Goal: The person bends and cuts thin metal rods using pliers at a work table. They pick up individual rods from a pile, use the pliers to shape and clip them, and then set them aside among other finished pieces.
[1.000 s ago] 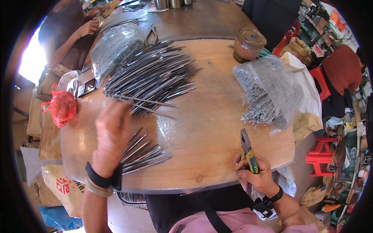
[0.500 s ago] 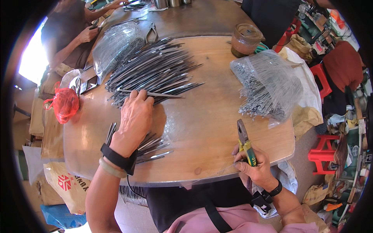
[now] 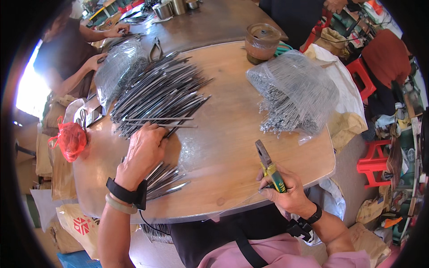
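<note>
My left hand (image 3: 145, 145) is at the near side of a big pile of dark, slim metal strips (image 3: 163, 91). Its fingers curl over one light grey metal strip (image 3: 181, 126) that pokes out to the right; the fingertips are partly hidden. Below the wrist lies a smaller bunch of strips (image 3: 165, 181). On the right, my right hand (image 3: 286, 190) grips combination pliers (image 3: 271, 167) by green and yellow handles, jaws pointing up and away. A thin wire (image 3: 239, 204) runs leftward from that hand's fingers toward the table's near edge.
A clear bag of looped wires (image 3: 290, 96) lies at the right, another bag (image 3: 118, 69) at the left. Behind stand a brown jar (image 3: 261, 44) and spare pliers (image 3: 155, 50). A red bag (image 3: 71, 140) sits at the left edge. Another person (image 3: 67, 53) works at far left.
The whole view has shifted a little. The strip by my left hand has swung nearer level, and a second strip lies just beyond it. My right hand still has the pliers.
</note>
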The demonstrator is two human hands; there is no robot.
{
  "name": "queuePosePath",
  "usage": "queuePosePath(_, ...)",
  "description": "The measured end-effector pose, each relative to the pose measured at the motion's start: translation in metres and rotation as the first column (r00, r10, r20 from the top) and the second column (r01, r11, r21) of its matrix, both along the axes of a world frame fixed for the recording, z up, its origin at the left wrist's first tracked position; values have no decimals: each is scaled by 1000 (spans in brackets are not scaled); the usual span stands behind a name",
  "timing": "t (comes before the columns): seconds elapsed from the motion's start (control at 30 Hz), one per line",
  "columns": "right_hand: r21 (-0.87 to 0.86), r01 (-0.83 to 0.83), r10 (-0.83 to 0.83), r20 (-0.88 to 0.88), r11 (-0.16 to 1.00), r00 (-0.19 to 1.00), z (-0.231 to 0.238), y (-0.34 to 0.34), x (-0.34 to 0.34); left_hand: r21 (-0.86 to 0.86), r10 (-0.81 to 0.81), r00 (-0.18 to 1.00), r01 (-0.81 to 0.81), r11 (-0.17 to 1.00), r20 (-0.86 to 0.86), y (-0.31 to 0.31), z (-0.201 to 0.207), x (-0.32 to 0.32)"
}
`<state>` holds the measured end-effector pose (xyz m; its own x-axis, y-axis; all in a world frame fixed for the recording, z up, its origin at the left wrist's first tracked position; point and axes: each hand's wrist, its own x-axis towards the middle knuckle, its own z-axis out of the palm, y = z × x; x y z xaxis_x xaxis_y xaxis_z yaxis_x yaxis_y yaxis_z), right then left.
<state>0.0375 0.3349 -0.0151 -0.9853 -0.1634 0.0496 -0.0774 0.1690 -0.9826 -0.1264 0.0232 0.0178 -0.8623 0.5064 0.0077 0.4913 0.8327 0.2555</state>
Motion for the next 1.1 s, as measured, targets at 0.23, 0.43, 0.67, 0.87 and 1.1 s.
queuePosePath(0.23,-48,17,-13,94,999,996,-8,4,3,-116,-42,975,17,993,-220,10,42,12)
queuePosePath(0.43,-387,240,-109,331,890,937,14,6,21,623,283,726,-685,377,627,-10,28,112)
queuePosePath(0.67,-326,268,-250,96,907,963,44,12,5,302,-412,423,-895,-328,807,37,6,193)
queuePosePath(0.87,-192,146,-168,-100,970,981,47,15,11,322,-465,413,-909,-265,783,57,-4,205)
queuePosePath(1.1,17,60,-56,-182,998,982,50,26,8,590,-130,598,-802,-96,791,61,-13,213)
